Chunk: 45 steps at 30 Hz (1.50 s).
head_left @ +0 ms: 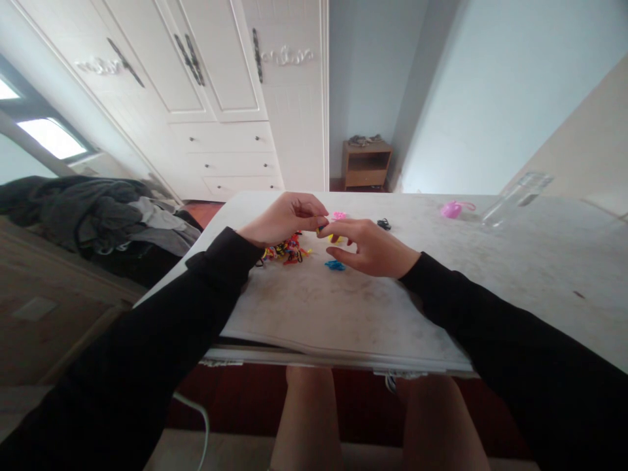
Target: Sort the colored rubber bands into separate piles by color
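head: pile [290, 252] partly behind left hand [287, 219]

1. The one camera is worn on the person's head, above and behind the fingers [343, 227], and faces forward and down over them.
2. The fingers fall near the middle of its wide view and look small in it, the lens standing well back.
3. Below the fingers it takes in the near edge of the worktop [343, 314] and the person's legs [307, 418].
4. Beyond the fingers it reaches a wardrobe [220, 65] to the upper left and a wall [471, 98] to the upper right.
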Available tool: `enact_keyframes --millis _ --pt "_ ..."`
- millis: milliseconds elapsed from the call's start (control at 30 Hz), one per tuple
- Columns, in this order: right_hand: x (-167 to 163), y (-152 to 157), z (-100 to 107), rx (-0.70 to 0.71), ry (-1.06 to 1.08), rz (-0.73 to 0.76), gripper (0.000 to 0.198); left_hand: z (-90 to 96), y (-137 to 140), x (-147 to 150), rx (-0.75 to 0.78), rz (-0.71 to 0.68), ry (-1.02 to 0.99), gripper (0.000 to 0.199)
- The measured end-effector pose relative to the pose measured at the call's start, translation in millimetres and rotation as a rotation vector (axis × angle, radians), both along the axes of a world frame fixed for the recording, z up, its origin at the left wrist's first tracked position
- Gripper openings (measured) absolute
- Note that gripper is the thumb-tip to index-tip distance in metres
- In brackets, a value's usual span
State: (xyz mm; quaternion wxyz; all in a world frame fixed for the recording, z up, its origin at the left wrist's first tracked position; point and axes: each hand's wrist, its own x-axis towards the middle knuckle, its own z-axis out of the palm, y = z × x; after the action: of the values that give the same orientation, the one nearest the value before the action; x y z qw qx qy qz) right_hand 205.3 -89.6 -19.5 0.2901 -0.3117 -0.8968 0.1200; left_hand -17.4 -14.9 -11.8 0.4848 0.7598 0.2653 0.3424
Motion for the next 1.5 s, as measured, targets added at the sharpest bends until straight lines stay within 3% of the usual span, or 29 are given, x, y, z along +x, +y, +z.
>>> enact_keyframes --millis 200,400,633,1100,1500 --pt "-0.3 -1.1 1.7 -0.018 0.036 -0.043 0.021 1.2 -2.0 -0.8 -0.015 0.018 -0.001 0.033" --pt "-0.9 -1.6 1.4 -0.016 0.043 -0.014 0.034 5.2 -7.0 -1.4 -0.093 -0.024 0.026 0.035" --pt "-0.8 -0.3 -1.8 -0.028 -0.024 0.055 0.04 4.6 -5.2 1.1 -0.006 -0.001 0.065 0.034" --pt "-3.2 -2.7 4.6 0.015 0.052 -0.151 0.018 0.3 1.0 -2.2 0.015 -0.026 0.147 0.028" --pt "-3.1 -5.1 11.9 0.104 0.157 -0.294 0.016 3.5 -1.3 -2.3 0.01 -0.03 0.138 0.024"
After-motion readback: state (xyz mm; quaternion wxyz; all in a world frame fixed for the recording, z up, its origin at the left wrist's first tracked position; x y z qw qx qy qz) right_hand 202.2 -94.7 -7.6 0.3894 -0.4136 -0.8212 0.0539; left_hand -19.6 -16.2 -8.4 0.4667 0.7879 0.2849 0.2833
